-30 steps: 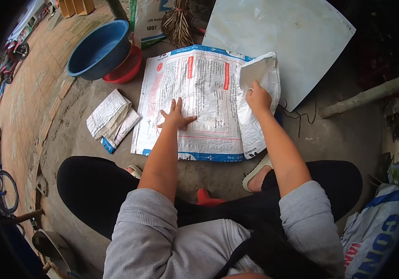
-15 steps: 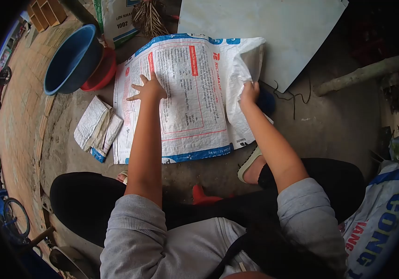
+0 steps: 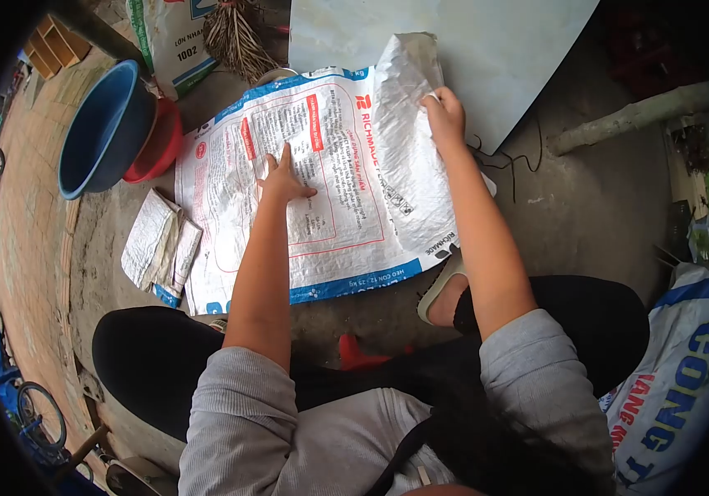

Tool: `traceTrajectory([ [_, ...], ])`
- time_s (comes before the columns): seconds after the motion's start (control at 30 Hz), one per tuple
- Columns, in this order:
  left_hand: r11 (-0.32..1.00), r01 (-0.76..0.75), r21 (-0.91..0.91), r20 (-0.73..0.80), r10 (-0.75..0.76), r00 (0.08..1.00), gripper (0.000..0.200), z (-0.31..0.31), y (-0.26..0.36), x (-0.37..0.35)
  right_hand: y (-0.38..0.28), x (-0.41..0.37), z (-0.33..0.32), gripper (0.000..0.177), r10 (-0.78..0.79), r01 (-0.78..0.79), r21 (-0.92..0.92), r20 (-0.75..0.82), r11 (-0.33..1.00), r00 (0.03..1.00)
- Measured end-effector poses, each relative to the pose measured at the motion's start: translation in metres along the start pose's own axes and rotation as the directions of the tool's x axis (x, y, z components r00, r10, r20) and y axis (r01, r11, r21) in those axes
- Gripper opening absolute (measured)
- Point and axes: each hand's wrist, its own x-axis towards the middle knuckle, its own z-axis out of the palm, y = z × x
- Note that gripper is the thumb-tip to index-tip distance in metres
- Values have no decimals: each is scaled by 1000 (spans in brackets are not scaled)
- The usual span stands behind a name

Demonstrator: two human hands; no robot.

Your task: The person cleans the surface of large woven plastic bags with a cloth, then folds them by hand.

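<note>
A white printed sack (image 3: 321, 190) with blue edges and red lettering lies spread on the ground before me. My left hand (image 3: 282, 179) rests on its printed face, fingers apart, holding nothing. At the sack's right end, my right hand (image 3: 444, 116) grips the edge, which is lifted and partly folded over toward the left. A smaller folded white sack (image 3: 152, 236) touches or lies beside the left edge of the large one.
A blue basin (image 3: 100, 128) leans over a red basin (image 3: 158, 140) at the upper left. Behind the sack are a broom (image 3: 238, 41) and a large pale board (image 3: 486, 58). A wooden pole (image 3: 635, 118) and another sack (image 3: 677, 372) are on the right.
The sack's right edge has risen and swung away from me with my right hand. My left hand lies flat slightly lower on the print. The view has shifted a little.
</note>
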Motion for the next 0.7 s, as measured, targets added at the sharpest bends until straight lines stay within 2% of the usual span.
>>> traceTrajectory([
  [0.03, 1000, 0, -6, 3, 0, 1000, 147, 4, 0, 2, 8, 4, -35, 18, -98, 70, -227, -113, 971, 989],
  [0.07, 999, 31, 20, 1, -31, 1000, 144, 8, 0, 6, 42, 12, -63, 21, -442, 336, -346, -297, 876, 846],
  [0.1, 997, 63, 47, -2, -63, 998, 142, 10, -1, 9, 71, 12, -96, 22, -459, 212, -509, -429, 835, 778],
  [0.13, 997, 66, 41, -3, -66, 998, 142, 9, 4, 5, 89, 2, -114, 23, -196, 4, -282, -657, 959, 728],
  [0.17, 990, 138, 6, 20, -138, 990, 137, 3, 14, -2, 138, -7, -142, 25, -74, -336, -363, -767, 869, 637],
  [0.2, 977, 210, -28, 47, -208, 977, 134, 0, 20, -7, 165, -29, -162, 29, 225, -654, -394, -720, 645, 656],
  [0.23, 976, 214, -37, 48, -212, 976, 134, 0, 21, -9, 233, -48, -176, 41, 332, -675, -385, -653, 629, 681],
  [0.27, 969, 245, -32, 57, -243, 968, 132, 0, 23, -9, 255, -67, -173, 52, 511, -708, -218, -556, 672, 655],
  [0.3, 964, 265, -34, 56, -263, 963, 131, -1, 25, -7, 220, -83, -160, 55, 471, -693, -496, -510, 523, 720],
  [0.33, 958, 285, -36, 56, -283, 958, 130, -2, 26, -5, 213, -89, -141, 57, 324, -592, -499, -525, 633, 787],
  [0.37, 962, 271, -31, 56, -269, 962, 131, 0, 24, -5, 221, -92, -132, 59, 254, -449, -453, -428, 770, 867],
  [0.4, 961, 276, -29, 47, -275, 960, 131, 0, 24, -6, 207, -90, -119, 57, 263, -391, -450, -322, 803, 910],
  [0.47, 958, 287, -27, 28, -286, 958, 132, 1, 23, -9, 196, -80, -99, 64, 389, -466, -475, -256, 746, 885],
  [0.5, 963, 269, -27, 38, -268, 963, 132, -1, 25, -11, 195, -77, -89, 59, 512, -560, -345, -226, 753, 829],
  [0.53, 963, 268, -23, 26, -268, 963, 131, -2, 25, -14, 192, -75, -86, 59, 498, -540, -355, -208, 763, 842],
  [0.6, 960, 278, -36, 0, -278, 960, 131, -7, 30, -25, 181, -74, -78, 51, 464, -550, -285, -317, 785, 827],
  [0.63, 957, 290, 16, 1, -290, 957, 130, -10, 33, -30, 163, -66, -70, 46, 344, -532, -243, -537, 811, 770],
  [0.67, 951, 300, 70, 3, -301, 954, 129, -14, 34, -36, 143, -57, -73, 43, 408, -447, 108, -630, 888, 660],
  [0.7, 949, 283, 136, -41, -280, 959, 124, -14, 32, -45, 105, -50, -77, 39, 404, -422, 173, -728, 890, 553],
])
